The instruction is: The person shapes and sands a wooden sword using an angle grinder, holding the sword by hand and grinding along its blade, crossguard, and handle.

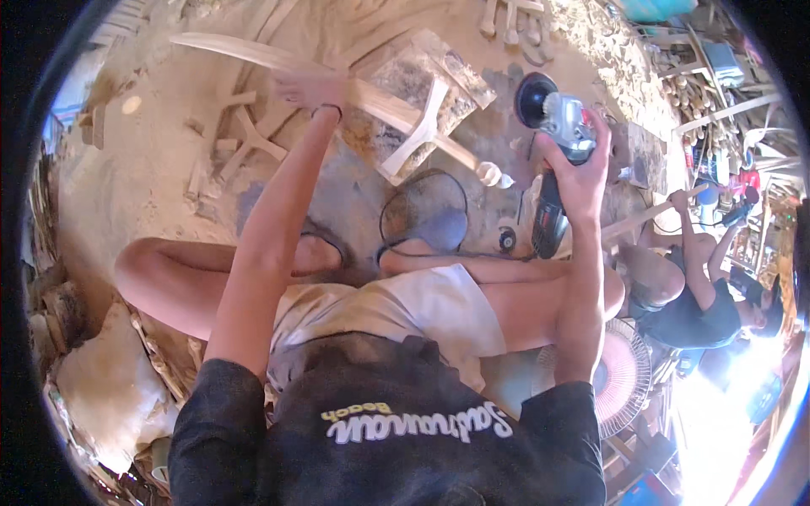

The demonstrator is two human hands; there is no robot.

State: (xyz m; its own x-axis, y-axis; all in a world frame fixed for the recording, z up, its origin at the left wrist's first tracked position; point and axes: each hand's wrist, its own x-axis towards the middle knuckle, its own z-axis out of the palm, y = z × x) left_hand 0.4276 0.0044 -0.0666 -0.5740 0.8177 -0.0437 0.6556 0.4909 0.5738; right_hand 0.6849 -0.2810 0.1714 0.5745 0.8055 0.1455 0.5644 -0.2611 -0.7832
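Observation:
My left hand [312, 88] is closed round the blade of a carved wooden sword [384, 103]. The blade reaches away to the far left. A pale, wing-like crossguard [429, 125] and a rounded pommel lie toward the right, over a dusty wooden block [405, 78]. My right hand [582, 173] grips an angle grinder [553, 202] with a grey metal head and a dark body. Its dark round disc [534, 99] sits at the far end, apart from the sword. Whether the disc is spinning I cannot tell.
A black cable [384, 215] loops by my feet, near a small wheel-like part [506, 239]. Wooden cross pieces [251, 143] lie in sawdust at left. A floor fan [623, 379] stands at right. Beyond it a co-worker [696, 295] holds a wooden length and a tool.

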